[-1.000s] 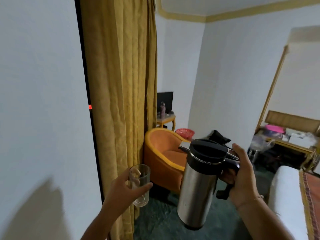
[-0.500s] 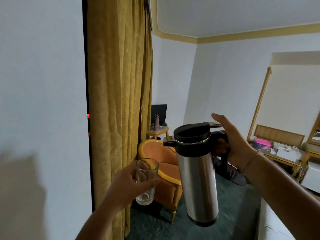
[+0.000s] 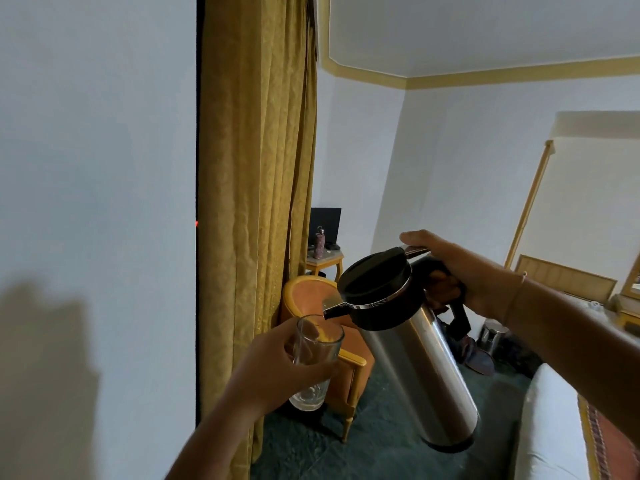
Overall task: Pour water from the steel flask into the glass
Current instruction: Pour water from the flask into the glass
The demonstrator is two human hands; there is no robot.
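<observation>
My right hand (image 3: 453,271) grips the black handle of the steel flask (image 3: 419,368), thumb resting on the lid's lever. The flask has a black lid and is tilted to the left, its spout just above the rim of the glass (image 3: 317,358). My left hand (image 3: 273,372) holds the clear glass upright in the air, fingers wrapped around its side. I cannot tell whether water is running from the spout; the bottom of the glass looks nearly empty.
A yellow curtain (image 3: 258,202) hangs just left of the glass beside a white wall. An orange armchair (image 3: 311,299) stands behind the glass, a small side table (image 3: 325,261) with a bottle farther back. A white bed edge (image 3: 550,427) lies at lower right, dark green floor below.
The flask has tipped from upright to leaning left, bringing its spout over the glass. The glass has risen slightly toward the spout.
</observation>
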